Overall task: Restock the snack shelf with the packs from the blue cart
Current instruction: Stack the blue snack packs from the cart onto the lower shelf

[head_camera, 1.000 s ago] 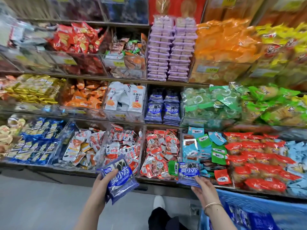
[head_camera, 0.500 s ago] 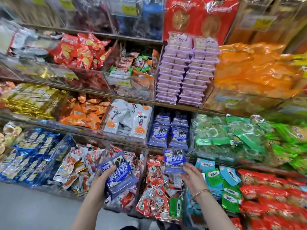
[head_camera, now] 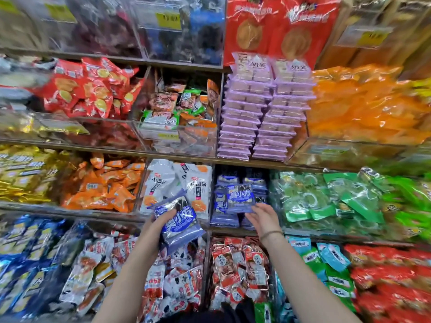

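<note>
My left hand (head_camera: 156, 223) grips a small stack of blue snack packs (head_camera: 180, 223) with white lettering, held in front of the white-pack bin. My right hand (head_camera: 263, 216) holds one blue snack pack (head_camera: 240, 198) by its lower edge, right at the front of the middle-shelf compartment where matching blue packs (head_camera: 224, 221) are stacked in two rows. The held pack is upright and overlaps those stacks. The blue cart is out of view.
White packs (head_camera: 163, 180) fill the bin left of the blue compartment, green packs (head_camera: 326, 197) the bin to its right. Purple packs (head_camera: 258, 113) are stacked on the shelf above. Clear dividers separate the bins. Red and white packs (head_camera: 238, 264) lie below.
My right hand has lifted its blue pack up from the lower shelf to the blue-pack compartment. My left hand rose with its stack. The view moved up and closer to the shelves.
</note>
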